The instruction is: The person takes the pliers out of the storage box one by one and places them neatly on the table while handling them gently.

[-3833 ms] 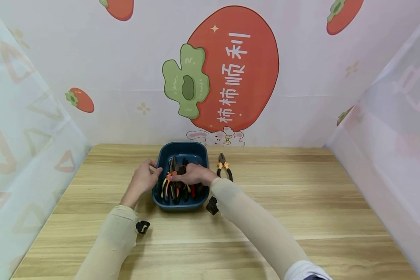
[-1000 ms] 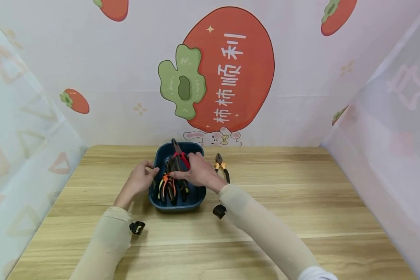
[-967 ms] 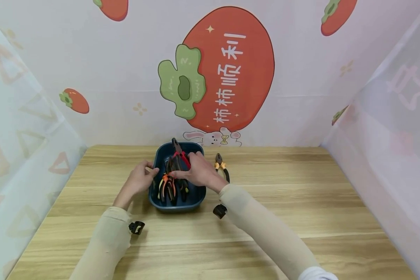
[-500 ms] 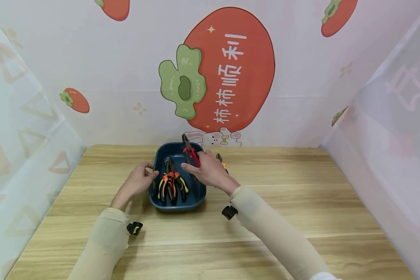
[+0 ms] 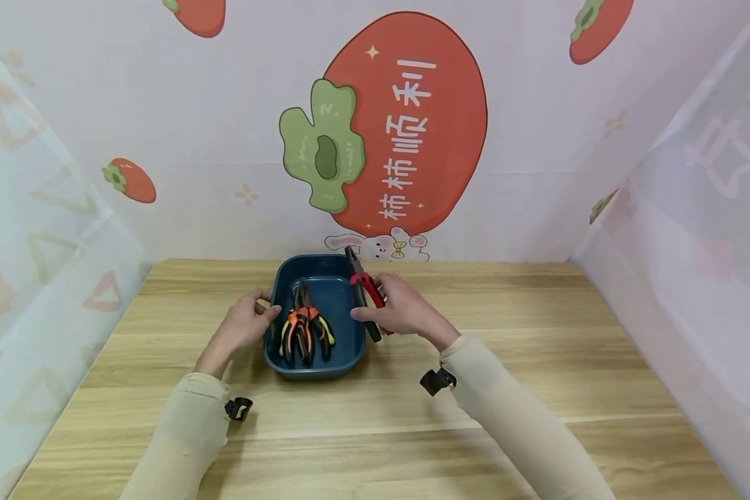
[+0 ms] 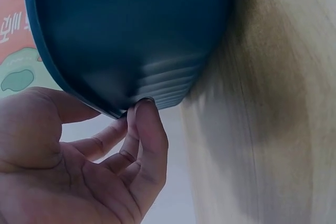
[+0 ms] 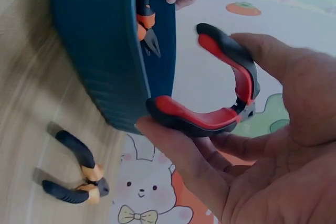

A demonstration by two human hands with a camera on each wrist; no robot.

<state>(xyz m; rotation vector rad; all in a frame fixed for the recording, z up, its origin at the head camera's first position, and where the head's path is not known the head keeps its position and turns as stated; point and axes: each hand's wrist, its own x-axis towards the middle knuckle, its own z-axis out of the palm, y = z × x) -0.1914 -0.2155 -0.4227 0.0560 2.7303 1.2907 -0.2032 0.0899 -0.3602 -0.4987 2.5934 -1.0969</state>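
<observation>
My right hand [image 5: 409, 309] grips a pair of red-and-black pliers [image 5: 375, 292] over the right rim of a dark blue plastic bin [image 5: 315, 374]. In the right wrist view, the pliers' handles [image 7: 184, 116] are spread apart between thumb and fingers. My left hand [image 5: 244, 323] pinches the bin's left rim; the left wrist view has thumb and fingertips [image 6: 149, 121] at the bin wall [image 6: 131, 30]. Inside the bin lie several pliers [image 5: 301, 326] with orange, black and yellow grips, side by side, jaws toward the back.
A yellow-and-black pair of pliers [image 7: 92, 174] lies on the wooden table [image 5: 506, 417] right of the bin, visible in the right wrist view and hidden by my right hand in the head view. A printed backdrop [image 5: 212, 125] stands behind the table, with side sheets left and right.
My right hand has lifted the red-and-black pliers from among the others and moved right, carrying them from over the bin's middle to its right rim. My left hand stays at the left rim.
</observation>
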